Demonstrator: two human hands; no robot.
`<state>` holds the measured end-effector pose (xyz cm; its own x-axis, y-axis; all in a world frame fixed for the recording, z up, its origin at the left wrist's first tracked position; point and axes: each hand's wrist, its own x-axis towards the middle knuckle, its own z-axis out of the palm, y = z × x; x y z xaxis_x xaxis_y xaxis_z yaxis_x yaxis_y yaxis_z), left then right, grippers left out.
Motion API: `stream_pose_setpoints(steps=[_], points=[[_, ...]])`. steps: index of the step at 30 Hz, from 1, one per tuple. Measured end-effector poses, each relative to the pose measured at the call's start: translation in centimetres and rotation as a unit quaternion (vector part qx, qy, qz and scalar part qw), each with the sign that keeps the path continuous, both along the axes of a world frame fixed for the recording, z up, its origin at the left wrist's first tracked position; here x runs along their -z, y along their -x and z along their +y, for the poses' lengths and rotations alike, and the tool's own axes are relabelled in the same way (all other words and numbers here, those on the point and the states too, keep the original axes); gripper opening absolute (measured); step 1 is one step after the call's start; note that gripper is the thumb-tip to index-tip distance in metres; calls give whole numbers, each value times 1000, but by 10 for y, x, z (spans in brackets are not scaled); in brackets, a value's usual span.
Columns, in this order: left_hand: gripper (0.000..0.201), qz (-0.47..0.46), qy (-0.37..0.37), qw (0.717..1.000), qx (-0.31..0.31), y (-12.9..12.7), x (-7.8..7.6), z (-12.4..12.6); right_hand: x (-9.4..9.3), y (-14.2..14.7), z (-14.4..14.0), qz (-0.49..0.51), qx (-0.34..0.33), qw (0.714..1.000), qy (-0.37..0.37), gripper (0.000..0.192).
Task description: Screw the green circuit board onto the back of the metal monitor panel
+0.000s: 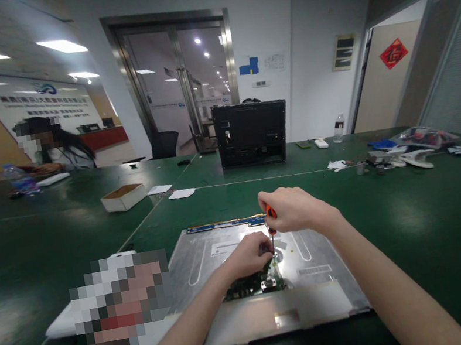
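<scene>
A flat metal display panel (252, 320) lies in front of me, with a green circuit board (250, 286) at its middle and a blue strip board (222, 226) along its far edge. My right hand (293, 209) is wrapped round the orange and black handle of a screwdriver (271, 220), held upright. Its shaft points down at the corner of the circuit board. Close beside the tip, my left hand (251, 254) has its fingers pinched together at the shaft's lower end. Whatever those fingers hold is too small to make out.
A black monitor housing (253, 133) stands farther back on the green table (400, 226). An open white box (124, 198) is at the left, near paper slips (182, 193). Bags and loose parts (414, 149) lie at the right. A person (56, 145) sits at the far left.
</scene>
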<state>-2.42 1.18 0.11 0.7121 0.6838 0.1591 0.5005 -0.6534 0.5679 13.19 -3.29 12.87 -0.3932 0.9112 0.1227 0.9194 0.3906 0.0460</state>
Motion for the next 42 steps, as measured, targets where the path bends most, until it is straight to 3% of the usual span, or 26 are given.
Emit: stream_pose_setpoints(steps=[7,12,21,26,35,40,42], points=[[14,3,7,1000,-5,0,1,1,0,1,4,-7,25,1000,8,34],[13,1,6,1000,-4,0,1,1,1,0,2,-4,12,1000,5,17],[13,7,-2,1000,-2,1,-2,-1,0,2,3,4,28,1000,13,36],[13,12,-1,1000,-3,0,-3,-2,2,1,1,5,14,1000,1,18],[13,17,-2,1000,-8,0,1,0,2,1,4,1,35,999,1,36],[12,14,-6,1000,-8,1,1,1,2,0,3,0,23,1000,-3,15],[13,12,-7,1000,-7,1,2,1,1,-1,1,3,10,1000,6,18]])
